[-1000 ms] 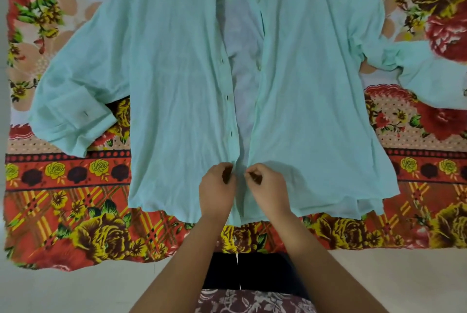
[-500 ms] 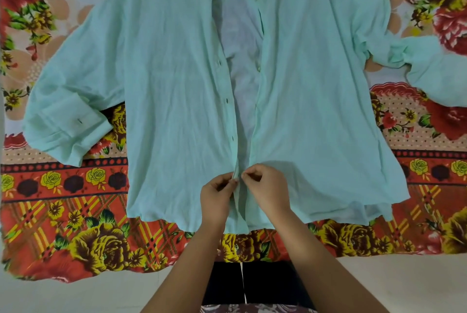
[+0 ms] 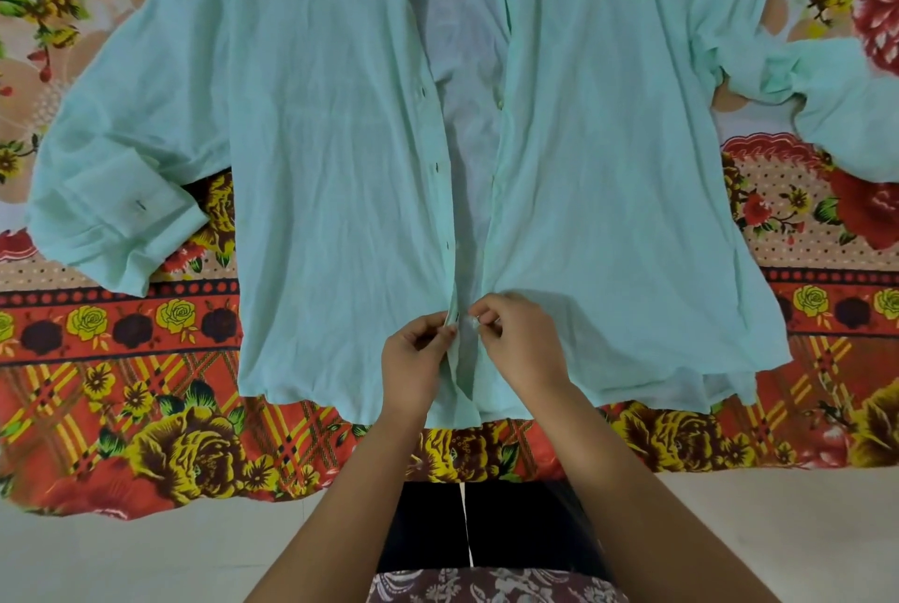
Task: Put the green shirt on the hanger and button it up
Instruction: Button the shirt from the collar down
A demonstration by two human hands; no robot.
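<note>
The pale green shirt (image 3: pixel 316 155) lies flat and face up, its front open down the middle and its sleeves spread to both sides. Near the hem, my left hand (image 3: pixel 418 354) pinches the edge of the buttonhole placket. My right hand (image 3: pixel 515 340) pinches the opposite edge at a small white button, and the two edges are held close together. Higher up the plackets stay apart, showing the shirt's pale inside. The hanger is out of view at the collar.
A floral bedsheet (image 3: pixel 146 408) in red, orange and yellow lies under the shirt. Bare pale floor (image 3: pixel 146 563) runs along the near side. The left cuff (image 3: pixel 116 223) lies folded on the sheet, and the right sleeve (image 3: pixel 827 87) trails off to the right.
The view has moved in closer to the shirt. Both hands stay at the lower placket, and my left hand has lifted the buttonhole edge toward the button.
</note>
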